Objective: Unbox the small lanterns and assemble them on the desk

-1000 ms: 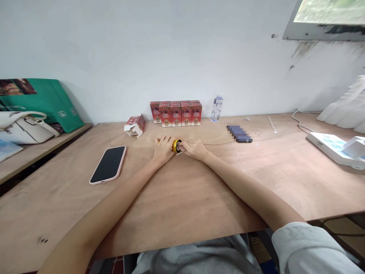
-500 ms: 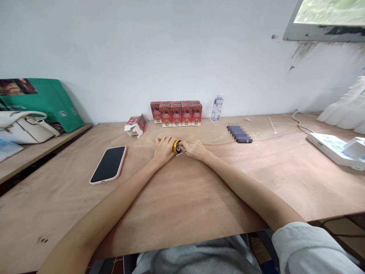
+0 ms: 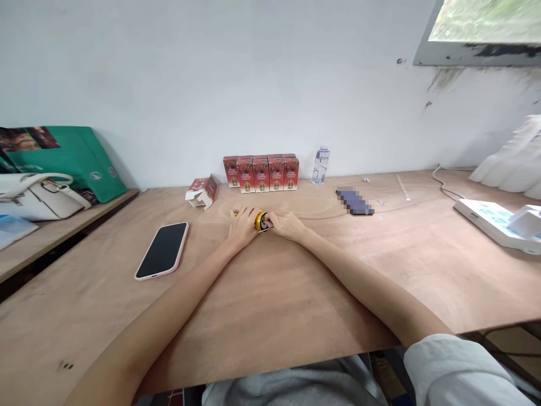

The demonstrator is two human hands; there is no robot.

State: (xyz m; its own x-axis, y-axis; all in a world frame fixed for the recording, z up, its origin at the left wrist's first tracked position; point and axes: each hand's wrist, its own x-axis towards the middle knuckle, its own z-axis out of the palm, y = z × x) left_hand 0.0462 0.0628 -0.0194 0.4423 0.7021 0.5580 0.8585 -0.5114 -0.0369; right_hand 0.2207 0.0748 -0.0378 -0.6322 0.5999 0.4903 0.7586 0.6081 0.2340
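Both my arms reach out over the wooden table (image 3: 270, 304). My left hand (image 3: 244, 225) is closed round a small gold-coloured round object (image 3: 259, 221) lying on its side on the table. My right hand (image 3: 286, 224) is closed at the object's dark right end, fingers pinched together against it. What the right fingers grip there is too small to make out. Behind the hands, a row of several red cartons (image 3: 261, 172) stands against the wall, and one opened red carton (image 3: 202, 190) lies on its side to their left.
A phone in a pink case (image 3: 163, 249) lies face up left of my hands. A small clear bottle (image 3: 320, 164) stands by the wall. A blurred dark object (image 3: 355, 201) lies at right, a white device (image 3: 499, 224) with a cable further right. A white handbag (image 3: 36, 197) and green bag (image 3: 71, 158) sit on the left shelf.
My hands and the gold object stay where they were. The camera has tilted slightly, shifting the scene down in the picture. The thin light sliver under my right fingers no longer shows.
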